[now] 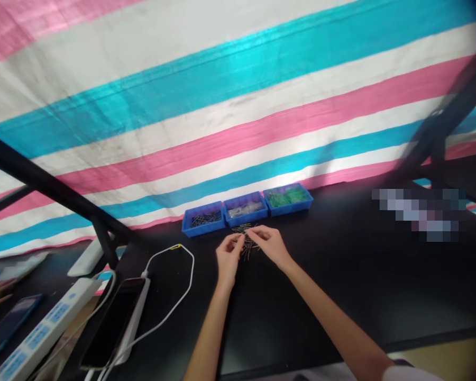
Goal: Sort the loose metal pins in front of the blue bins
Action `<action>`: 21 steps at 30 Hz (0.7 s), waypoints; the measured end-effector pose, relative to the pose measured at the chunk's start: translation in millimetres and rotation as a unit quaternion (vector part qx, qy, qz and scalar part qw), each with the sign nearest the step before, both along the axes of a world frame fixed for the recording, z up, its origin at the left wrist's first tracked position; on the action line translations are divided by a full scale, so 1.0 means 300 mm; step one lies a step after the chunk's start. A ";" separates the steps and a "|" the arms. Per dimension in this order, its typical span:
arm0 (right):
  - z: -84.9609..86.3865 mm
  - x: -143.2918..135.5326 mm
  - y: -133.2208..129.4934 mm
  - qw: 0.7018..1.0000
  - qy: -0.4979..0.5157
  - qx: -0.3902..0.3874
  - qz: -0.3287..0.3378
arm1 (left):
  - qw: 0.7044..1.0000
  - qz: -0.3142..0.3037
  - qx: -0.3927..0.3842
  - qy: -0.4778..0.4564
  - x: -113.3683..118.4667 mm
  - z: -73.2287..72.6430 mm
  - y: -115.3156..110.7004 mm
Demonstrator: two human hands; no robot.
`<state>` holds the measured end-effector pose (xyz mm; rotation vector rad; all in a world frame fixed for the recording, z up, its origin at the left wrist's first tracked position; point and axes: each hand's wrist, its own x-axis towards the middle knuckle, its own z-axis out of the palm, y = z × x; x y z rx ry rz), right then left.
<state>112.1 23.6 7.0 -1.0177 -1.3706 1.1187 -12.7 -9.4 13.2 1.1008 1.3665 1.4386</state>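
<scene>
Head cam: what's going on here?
A person's left hand and right hand are working at a loose pile of thin pieces on the black table, fingertips close together. What they pinch, if anything, is too small to tell. Just beyond sit three blue trays in a row: the left one holds similar thin pieces, the middle one whitish ones, the right one green ones.

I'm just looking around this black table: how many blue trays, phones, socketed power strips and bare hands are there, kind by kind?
Blue trays: 3
Phones: 2
Power strip with visible sockets: 1
Bare hands: 2
Total: 8

The thin loose pieces between the hands overlap too much to count.
</scene>
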 end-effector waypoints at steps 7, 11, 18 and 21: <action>-0.021 0.000 0.012 0.999 -0.010 0.003 -0.038 | 0.999 -0.030 0.002 0.026 -0.012 -0.009 0.011; -0.021 0.002 0.014 0.997 -0.021 0.010 -0.069 | 0.998 0.057 0.028 0.022 -0.069 -0.003 0.037; -0.019 0.008 0.013 0.993 -0.059 0.031 -0.093 | 0.980 0.173 0.071 0.067 -0.174 0.031 0.129; -0.015 0.013 0.010 0.992 -0.087 0.039 -0.087 | 0.979 0.146 0.084 0.113 -0.194 0.072 0.155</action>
